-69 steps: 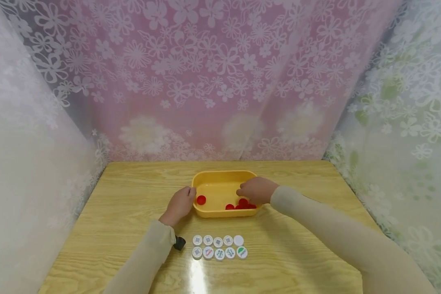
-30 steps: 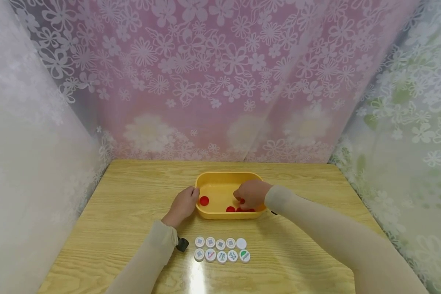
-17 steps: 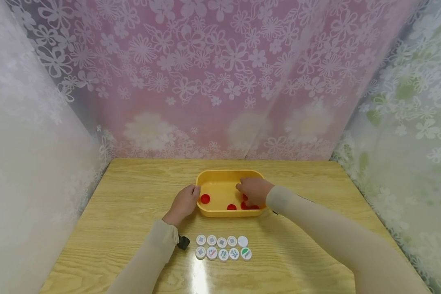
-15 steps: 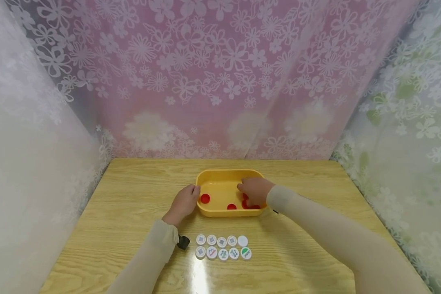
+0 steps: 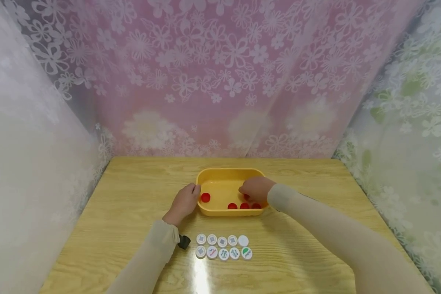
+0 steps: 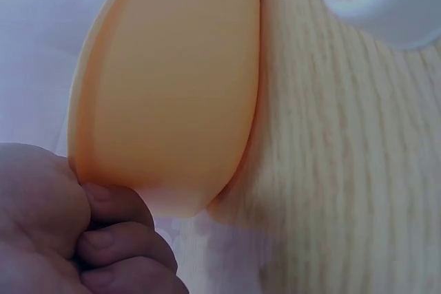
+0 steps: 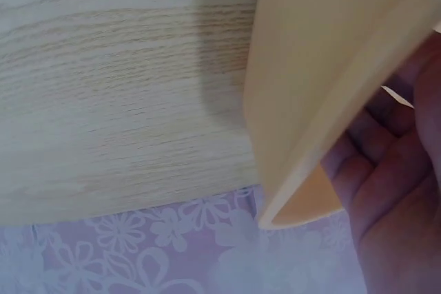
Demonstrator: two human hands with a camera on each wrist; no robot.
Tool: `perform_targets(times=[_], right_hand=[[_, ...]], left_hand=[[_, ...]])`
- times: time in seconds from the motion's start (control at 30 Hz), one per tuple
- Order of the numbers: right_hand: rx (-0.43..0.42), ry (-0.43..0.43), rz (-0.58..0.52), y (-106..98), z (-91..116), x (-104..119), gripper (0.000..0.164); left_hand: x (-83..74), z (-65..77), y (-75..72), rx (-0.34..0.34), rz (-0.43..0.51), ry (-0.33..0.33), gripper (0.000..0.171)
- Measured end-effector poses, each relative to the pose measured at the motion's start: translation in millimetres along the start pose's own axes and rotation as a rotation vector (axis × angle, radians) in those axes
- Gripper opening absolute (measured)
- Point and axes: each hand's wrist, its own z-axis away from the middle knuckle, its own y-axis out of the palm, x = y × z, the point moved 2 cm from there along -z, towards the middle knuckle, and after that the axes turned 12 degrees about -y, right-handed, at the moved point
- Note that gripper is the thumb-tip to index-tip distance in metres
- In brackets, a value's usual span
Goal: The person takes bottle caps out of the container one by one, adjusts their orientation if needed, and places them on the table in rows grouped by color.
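A yellow plastic tray [image 5: 220, 212] lies on the table. My left hand [image 5: 183, 202] grips its left end; in the left wrist view the thumb and curled fingers [image 6: 127, 239] meet at the rim. My right hand [image 5: 256, 189] reaches inside the tray's right end, pinching a red bottle cap [image 5: 246, 197] that the fingers partly cover. Along the near wall sit more red caps [image 5: 232, 206], their lower parts hidden by the rim. Another red cap [image 5: 205, 197] lies alone at the left end. In the right wrist view the tray wall [image 7: 324, 101] hides the fingertips.
Two rows of white bottle caps [image 5: 223, 254], some with printed logos, lie on the wooden table [image 5: 132, 183] in front of the tray. A black wrist device [image 5: 184, 242] is on the left arm. Flowered curtains [image 5: 220, 102] enclose the back and sides.
My right hand has shifted slightly within the tray's right end, and the red caps under it now lie spaced along the near wall. My left hand keeps its grip on the tray.
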Motion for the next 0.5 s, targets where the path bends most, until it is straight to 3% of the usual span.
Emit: perform_targets(times=[0.27, 0.5], right_hand=[[0.061, -0.051, 0.209, 0.8, -16.8, -1.0, 0.020], [0.025, -0.014, 0.130, 4.9, -11.3, 0.9, 0.023]], left_hand=[[-3.9, 3.8, -5.4, -0.027, -0.035, 0.009, 0.037], [-3.4, 4.4, 0.6, 0.002, -0.027, -0.002, 0.037]])
